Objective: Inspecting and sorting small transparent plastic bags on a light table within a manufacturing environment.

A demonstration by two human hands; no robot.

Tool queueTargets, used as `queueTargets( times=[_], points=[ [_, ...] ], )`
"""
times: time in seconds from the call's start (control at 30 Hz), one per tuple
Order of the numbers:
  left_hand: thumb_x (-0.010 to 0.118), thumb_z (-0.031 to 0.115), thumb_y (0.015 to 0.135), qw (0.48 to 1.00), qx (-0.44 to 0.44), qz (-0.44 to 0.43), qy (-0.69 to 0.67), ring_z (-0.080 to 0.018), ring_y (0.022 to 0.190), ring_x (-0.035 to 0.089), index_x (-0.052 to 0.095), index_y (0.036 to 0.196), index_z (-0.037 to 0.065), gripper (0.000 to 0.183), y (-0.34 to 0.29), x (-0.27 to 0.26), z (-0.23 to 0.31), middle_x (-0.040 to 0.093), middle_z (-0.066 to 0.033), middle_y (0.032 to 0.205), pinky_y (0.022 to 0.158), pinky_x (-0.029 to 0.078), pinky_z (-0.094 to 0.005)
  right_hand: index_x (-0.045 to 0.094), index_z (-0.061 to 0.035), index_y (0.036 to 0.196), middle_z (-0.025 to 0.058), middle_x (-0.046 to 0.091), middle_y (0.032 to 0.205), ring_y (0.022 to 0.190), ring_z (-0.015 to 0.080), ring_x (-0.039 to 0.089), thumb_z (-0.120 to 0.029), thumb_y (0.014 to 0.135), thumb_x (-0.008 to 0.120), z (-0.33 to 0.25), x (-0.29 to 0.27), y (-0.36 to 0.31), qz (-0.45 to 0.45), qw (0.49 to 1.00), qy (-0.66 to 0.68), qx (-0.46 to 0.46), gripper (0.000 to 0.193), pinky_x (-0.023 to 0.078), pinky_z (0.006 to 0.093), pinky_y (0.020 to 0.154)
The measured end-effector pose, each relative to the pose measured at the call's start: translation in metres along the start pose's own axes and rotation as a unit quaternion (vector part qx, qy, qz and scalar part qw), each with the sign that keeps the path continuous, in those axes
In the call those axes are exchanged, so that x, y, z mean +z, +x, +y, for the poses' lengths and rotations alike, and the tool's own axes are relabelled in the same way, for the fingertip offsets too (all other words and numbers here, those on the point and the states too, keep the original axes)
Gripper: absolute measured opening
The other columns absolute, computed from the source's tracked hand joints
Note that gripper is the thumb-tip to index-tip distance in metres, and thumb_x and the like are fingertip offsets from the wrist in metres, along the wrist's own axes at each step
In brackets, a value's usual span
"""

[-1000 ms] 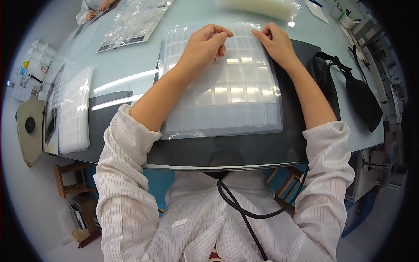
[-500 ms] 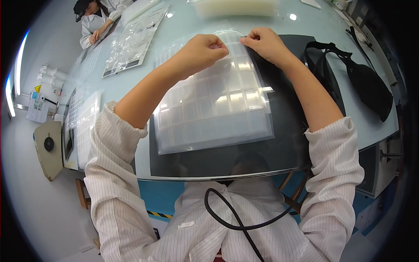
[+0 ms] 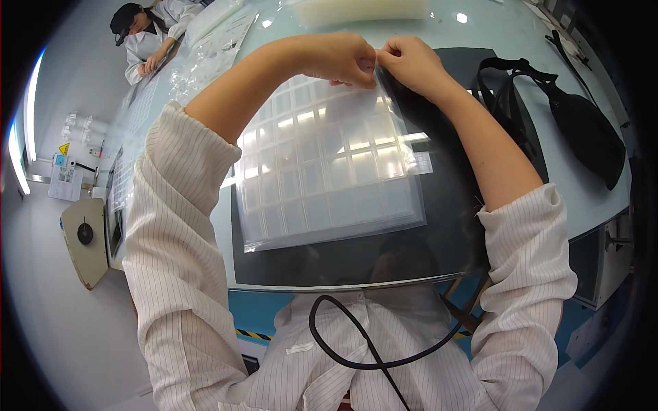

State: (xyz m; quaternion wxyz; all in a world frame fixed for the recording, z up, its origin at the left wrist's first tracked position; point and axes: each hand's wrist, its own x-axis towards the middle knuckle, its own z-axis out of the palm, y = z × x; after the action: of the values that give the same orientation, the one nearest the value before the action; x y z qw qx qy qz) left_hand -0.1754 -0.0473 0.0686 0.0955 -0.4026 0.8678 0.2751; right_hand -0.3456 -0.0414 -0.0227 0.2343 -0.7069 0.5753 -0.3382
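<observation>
On a dark mat [image 3: 308, 270] lies a clear plastic bag [image 3: 404, 218] with translucent sheets [image 3: 322, 175] inside, divided into many rectangular cells. My left hand [image 3: 343, 58] reaches across the bag's far side, its fingers curled and pinching at the far right corner. Close beside it, my right hand [image 3: 415, 65] pinches the same corner between thumb and forefinger. The fingertips of both hands nearly meet. My left hand and forearm hide part of the bag's far edge. A small pale label [image 3: 421, 163] shows by the bag's right side.
To the right lies a black pouch with straps [image 3: 582, 130]. Crumpled clear bags [image 3: 205, 65] lie at the far left, near a person in a white coat [image 3: 154, 41]. A pale translucent stack [image 3: 363, 10] stands at the back. A black cable [image 3: 349, 329] loops before my lap.
My left hand has moved right along the bag's far edge, up against my right hand. The right hand has shifted slightly left. The sheets' right side has lifted and shows more glare.
</observation>
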Motion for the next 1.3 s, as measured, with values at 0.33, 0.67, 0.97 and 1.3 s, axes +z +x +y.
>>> queueTargets(
  times=[0.33,0.67,0.97,1.3],
  points=[
    [0.068,0.020,0.080,0.998,0.001,-0.017,-0.056,-0.0142,0.055,0.053,0.062,0.083,0.000,0.021,0.003,-0.002,-0.003,0.056,-0.0050,0.065,0.055,0.044,-0.0287,0.069,-0.0080,0.082,0.0080,0.069,0.078,0.077,0.0242,0.066,-0.037,0.086,0.062,0.001,-0.001,0.002,-0.010,1.000,-0.015,-0.003,0.031,0.050,0.0368,0.075],
    [0.068,0.018,0.079,0.996,0.003,-0.020,-0.088,-0.0133,0.058,0.055,0.063,0.084,0.001,0.019,0.004,0.000,-0.012,0.058,-0.0051,0.068,0.055,0.044,-0.0270,0.067,-0.0021,0.084,0.0047,0.064,0.073,0.069,0.0137,0.058,-0.034,0.090,0.063,0.001,0.003,-0.001,0.021,0.999,0.007,-0.024,0.033,0.046,0.0292,0.068],
    [0.068,0.021,0.078,0.998,-0.004,-0.016,-0.065,-0.0132,0.054,0.053,0.061,0.078,0.001,0.021,0.006,0.001,-0.009,0.056,-0.0044,0.060,0.053,0.042,-0.0283,0.071,-0.0071,0.088,0.0079,0.070,0.081,0.080,0.0234,0.067,-0.039,0.087,0.062,0.001,0.000,0.001,-0.007,1.000,-0.006,-0.001,0.033,0.051,0.0359,0.077],
    [0.068,0.020,0.078,0.999,0.013,-0.015,-0.046,-0.0132,0.052,0.052,0.061,0.075,0.002,0.020,0.017,0.002,-0.024,0.055,-0.0045,0.059,0.052,0.041,-0.0284,0.066,-0.0032,0.082,0.0000,0.061,0.070,0.066,0.0084,0.053,-0.032,0.092,0.063,-0.003,0.002,0.000,0.004,1.000,0.003,0.000,0.030,0.044,0.0261,0.065]
  ],
)
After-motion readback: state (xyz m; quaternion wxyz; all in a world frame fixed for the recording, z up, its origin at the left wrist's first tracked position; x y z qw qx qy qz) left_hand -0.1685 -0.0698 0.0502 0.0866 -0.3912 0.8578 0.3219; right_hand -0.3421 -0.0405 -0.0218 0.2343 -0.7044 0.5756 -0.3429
